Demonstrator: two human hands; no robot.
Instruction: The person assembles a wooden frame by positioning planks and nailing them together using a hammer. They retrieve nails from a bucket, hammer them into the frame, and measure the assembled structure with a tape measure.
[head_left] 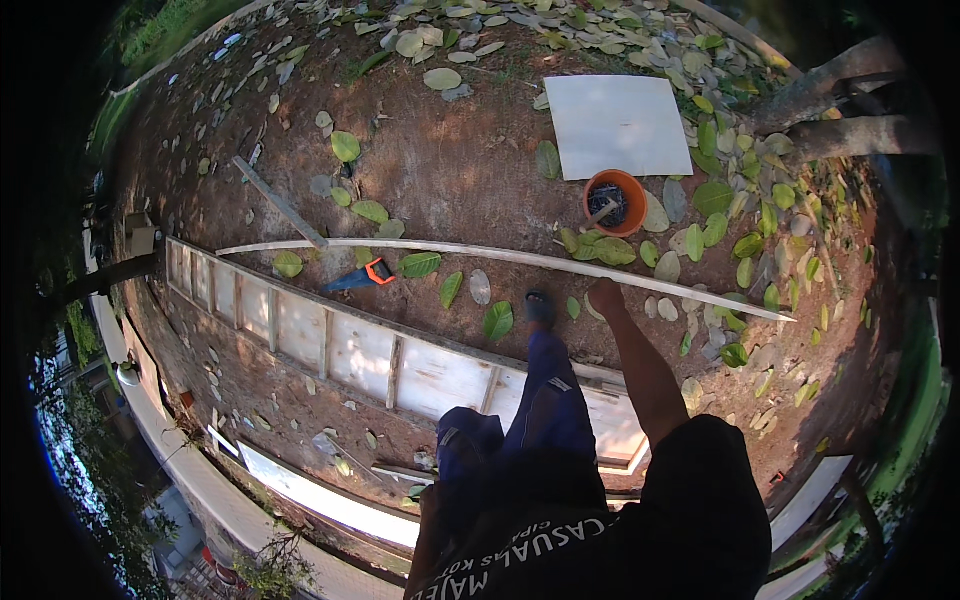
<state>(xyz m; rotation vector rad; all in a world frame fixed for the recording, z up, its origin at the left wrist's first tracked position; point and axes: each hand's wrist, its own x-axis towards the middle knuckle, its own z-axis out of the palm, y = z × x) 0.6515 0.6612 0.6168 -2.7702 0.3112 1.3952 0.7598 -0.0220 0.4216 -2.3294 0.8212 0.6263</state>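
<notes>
The long, thin, pale wooden strip [500, 258] lies on the bare, leaf-strewn ground [460, 170], its long axis running left to right across the view in front of the person. The right hand [605, 296] reaches down to it right of its middle; whether its grip is clamped on it I cannot tell. The left hand is out of view.

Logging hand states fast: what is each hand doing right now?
Left hand: not in view.
Right hand: down on the long strip; whether its grip is closed cannot be told.
</notes>
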